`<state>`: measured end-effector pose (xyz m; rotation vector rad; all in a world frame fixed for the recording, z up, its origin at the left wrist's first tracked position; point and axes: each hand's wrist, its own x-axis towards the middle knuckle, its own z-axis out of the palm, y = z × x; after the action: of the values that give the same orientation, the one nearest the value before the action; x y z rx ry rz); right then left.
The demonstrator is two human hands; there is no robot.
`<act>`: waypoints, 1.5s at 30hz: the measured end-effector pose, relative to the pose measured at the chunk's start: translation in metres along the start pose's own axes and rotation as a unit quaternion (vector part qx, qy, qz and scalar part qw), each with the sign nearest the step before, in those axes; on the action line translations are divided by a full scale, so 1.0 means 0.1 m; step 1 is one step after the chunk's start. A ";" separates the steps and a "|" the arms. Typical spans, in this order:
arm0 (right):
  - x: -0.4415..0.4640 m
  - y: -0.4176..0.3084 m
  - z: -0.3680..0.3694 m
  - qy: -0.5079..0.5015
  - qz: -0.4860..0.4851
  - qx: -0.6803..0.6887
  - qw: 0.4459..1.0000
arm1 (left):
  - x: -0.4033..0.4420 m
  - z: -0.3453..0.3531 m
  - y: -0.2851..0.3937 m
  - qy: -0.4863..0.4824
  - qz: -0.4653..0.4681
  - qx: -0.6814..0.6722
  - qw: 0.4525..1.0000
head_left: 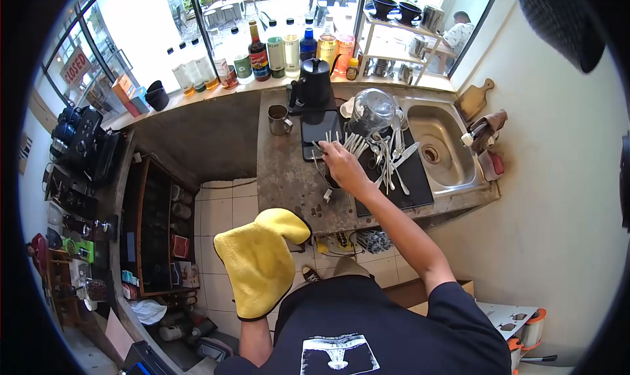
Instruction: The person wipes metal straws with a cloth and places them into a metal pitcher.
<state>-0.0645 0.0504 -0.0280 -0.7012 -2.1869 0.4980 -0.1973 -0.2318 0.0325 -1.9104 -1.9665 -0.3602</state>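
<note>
A yellow cloth (259, 260) with a dark edge covers my left hand, hiding its fingers; the forearm comes out below, and the cloth is held up in front of the counter. My right hand (342, 163) reaches over the counter, its fingers closed around thin metal cutlery handles. Which pieces they grip is hard to make out. Under this hand is a partly hidden dark container. Just to the right, a pile of forks, spoons and knives (392, 157) lies on a black mat (413, 194). Behind the pile is a clear glass jar (374, 112).
A steel sink (446, 142) is set into the counter at the right. Behind my right hand are a black kettle (315, 83), a flat black scale (319, 127) and a metal cup (279, 120). Bottles (275, 50) line the window ledge. A coffee machine (82, 142) stands far left.
</note>
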 end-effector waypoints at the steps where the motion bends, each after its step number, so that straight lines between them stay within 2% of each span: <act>1: -0.01 0.02 0.02 0.028 0.008 0.017 0.999 | 0.02 -0.04 0.02 -0.001 0.013 0.004 1.000; 6: -0.09 0.16 0.01 -0.037 -0.003 -0.048 0.998 | 0.03 0.12 0.03 0.094 0.032 0.088 0.991; 10: -0.14 -0.01 -0.19 -0.059 0.034 -0.102 0.992 | 0.12 0.15 0.05 0.094 0.026 0.067 0.993; 12: -0.13 -0.05 -0.45 -0.043 0.047 -0.079 0.995 | 0.15 0.16 0.07 0.091 0.018 0.056 0.994; 14: -0.17 0.07 -0.73 0.089 0.071 -0.060 0.992 | 0.17 0.16 0.12 0.086 0.008 0.045 0.995; 15: -0.20 0.24 -0.81 0.137 0.122 -0.032 0.982 | 0.18 0.17 0.15 0.083 0.001 0.042 0.996; 17: -0.29 0.67 -1.01 0.171 0.239 -0.043 0.955 | 0.21 0.16 0.20 0.078 -0.008 0.033 0.996; 19: -0.59 1.59 -0.97 0.184 0.278 -0.106 0.937 | 0.25 0.18 0.28 0.074 -0.015 0.025 0.997; 20: -0.68 1.84 -1.01 0.160 0.344 -0.133 0.916 | 0.28 0.18 0.32 0.072 -0.016 0.020 0.997; 23: -0.79 2.19 -1.04 0.128 0.379 -0.125 0.908 | 0.36 0.21 0.48 0.064 -0.022 0.003 0.998; 25: -0.80 2.28 -0.96 0.029 0.419 -0.114 0.900 | 0.41 0.22 0.60 0.055 -0.025 -0.009 0.998; 26: -0.78 2.22 -0.93 0.026 0.419 -0.112 0.901 | 0.43 0.23 0.65 0.052 -0.025 -0.013 0.998; 28: -0.79 2.11 -0.85 -0.068 0.423 -0.171 0.887 | 0.48 0.24 0.76 0.048 -0.025 -0.026 0.998; 34: -0.81 2.17 -0.65 -0.029 0.427 -0.161 0.889 | 0.64 0.30 0.99 0.040 -0.025 -0.049 0.998; 36: -0.74 1.88 -0.77 -0.097 0.426 -0.162 0.885 | 0.68 0.32 1.06 0.039 -0.023 -0.058 0.997; 37: -0.81 1.91 -0.67 -0.077 0.371 -0.205 0.902 | 0.71 0.34 1.11 0.039 -0.022 -0.065 0.997; 44: -0.90 1.87 -0.68 -0.024 0.357 -0.179 0.917 | 0.83 0.40 1.33 0.028 -0.015 -0.114 0.993; 45: -0.91 1.89 -0.72 -0.027 0.381 -0.150 0.912 | 0.85 0.41 1.37 0.026 -0.015 -0.122 0.992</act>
<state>0.1013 0.1482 -0.1368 -1.7506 -1.9939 0.5645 -0.0655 -0.1310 0.0228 -1.9946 -1.9959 -0.6812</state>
